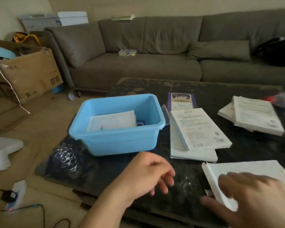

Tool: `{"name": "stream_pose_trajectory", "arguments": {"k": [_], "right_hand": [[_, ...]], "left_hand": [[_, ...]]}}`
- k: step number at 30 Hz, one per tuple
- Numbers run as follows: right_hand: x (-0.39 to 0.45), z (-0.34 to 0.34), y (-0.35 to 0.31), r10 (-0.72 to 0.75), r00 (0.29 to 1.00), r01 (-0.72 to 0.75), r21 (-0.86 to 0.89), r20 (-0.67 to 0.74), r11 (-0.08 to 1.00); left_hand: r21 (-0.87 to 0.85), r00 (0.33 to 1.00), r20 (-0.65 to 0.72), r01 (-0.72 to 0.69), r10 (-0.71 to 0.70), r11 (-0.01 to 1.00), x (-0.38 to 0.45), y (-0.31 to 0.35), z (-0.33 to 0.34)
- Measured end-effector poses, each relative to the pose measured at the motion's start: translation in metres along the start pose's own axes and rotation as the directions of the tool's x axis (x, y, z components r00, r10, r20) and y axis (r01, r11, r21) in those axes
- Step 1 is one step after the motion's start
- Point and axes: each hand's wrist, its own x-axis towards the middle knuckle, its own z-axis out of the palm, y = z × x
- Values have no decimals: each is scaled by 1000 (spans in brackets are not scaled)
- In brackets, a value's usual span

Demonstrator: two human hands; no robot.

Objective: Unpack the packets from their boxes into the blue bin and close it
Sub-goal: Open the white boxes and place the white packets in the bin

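At the table's near edge the person's right hand (247,193) lay blurred on a flat white box (247,171) at the near right corner, fingers spread, thumb under its left edge; whether it actually gripped, cannot tell. Left hand (145,171) hovered over bare table, fingers loosely curled, holding nothing. The box looked light, stiff cardboard, thin; best taken by its long edges, opened at the end flap. Packets probably slippery, flat, light.

Mid-table: blue bin (120,139) near the left edge, open, white packets (112,122) already lying inside. Its clear lid (165,112) seemed to be just beside the bin's right wall, hard to tell. Right of it, two stacked white boxes (199,129), a purple-edged box (182,99) behind them. More white boxes (257,114) toward the right edge.

Dark speckled glossy table (105,171), some glare. Beyond: grey sofa (138,63) with a small clear container (127,52) on its seat, torn cardboard carton (26,74) on the floor at left.
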Motion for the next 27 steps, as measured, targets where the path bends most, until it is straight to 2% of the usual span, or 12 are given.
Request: {"name": "stream_pose_trajectory", "arguments": {"k": [3, 4, 6, 8, 10, 12, 13, 17, 18, 21, 24, 27], "right_hand": [[-13, 14, 3, -55, 961, 71, -51, 272, 996], [-14, 19, 3, -83, 961, 108, -82, 264, 991], [-18, 32, 11, 7, 986, 10, -105, 167, 994], [-25, 47, 21, -22, 999, 23, -27, 44, 999], [-31, 54, 28, -37, 998, 35, -27, -58, 999], [-37, 63, 36, -53, 995, 48, -59, -85, 997], [-40, 66, 37, -61, 997, 58, -67, -54, 996], [-39, 62, 41, -65, 998, 65, -52, -4, 997], [-40, 61, 42, -76, 997, 75, -64, -13, 995], [-47, 64, 48, -10, 979, 14, 20, -205, 1000], [-50, 68, 48, 76, 914, -35, 109, -399, 993], [-49, 63, 47, 112, 856, -47, 140, -504, 989]], "left_hand": [[246, 975, 174, 91, -136, 965, 11, -3, 34], [290, 962, 217, 96, -164, 952, 14, -3, 43], [333, 943, 278, 86, -185, 939, 17, 0, 56], [331, 949, 278, 53, -151, 942, 21, 4, 66], [328, 965, 244, 16, -101, 944, 25, 7, 75], [324, 972, 223, -1, -76, 946, 29, 7, 80], [323, 973, 216, 7, -81, 946, 31, 7, 80], [384, 948, 266, 64, -176, 921, 37, 9, 70], [375, 937, 292, 72, -191, 924, 37, 10, 70], [253, 940, 298, 88, -164, 964, 36, 13, 81], [65, 979, 174, 98, -108, 993, 36, 14, 101], [-120, 994, 59, 101, -94, 988, 36, 17, 118]]}}
